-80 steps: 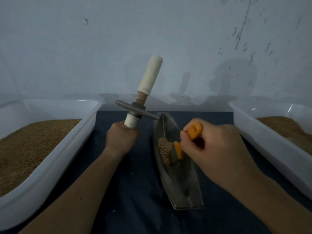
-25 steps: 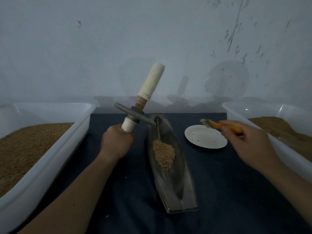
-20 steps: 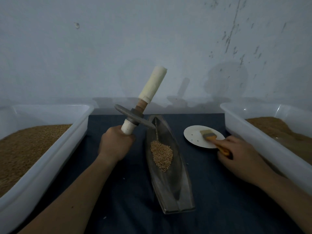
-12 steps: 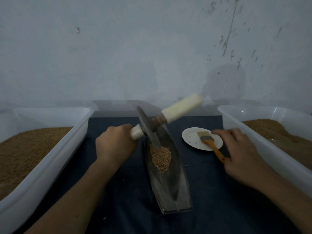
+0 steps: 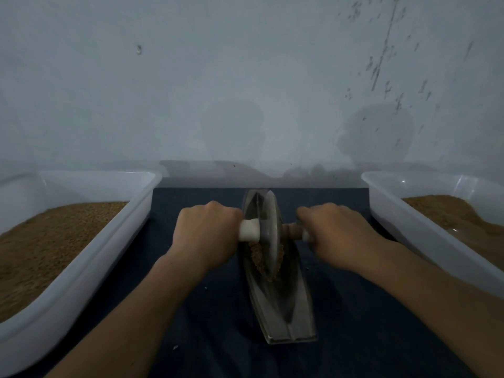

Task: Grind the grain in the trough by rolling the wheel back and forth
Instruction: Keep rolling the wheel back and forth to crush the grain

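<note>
A long boat-shaped metal trough (image 5: 283, 309) lies on the dark cloth, pointing away from me. A grey metal wheel (image 5: 271, 233) stands upright in its far half, on a small heap of brown grain (image 5: 259, 259). A white-wrapped axle runs through the wheel. My left hand (image 5: 207, 236) grips the left handle (image 5: 248, 230), and my right hand (image 5: 335, 234) grips the right handle, mostly hidden under its fingers. Both hands sit level on either side of the trough.
A white plastic tub (image 5: 90, 263) of brown grain stands on the left. Another white tub (image 5: 409, 227) with brown grain stands on the right. A pale wall rises just behind the trough. The plate and brush are hidden behind my right hand.
My left hand tipped the wheel down from upright into the trough. My right hand laid the orange brush on the plate, then took the right handle.
</note>
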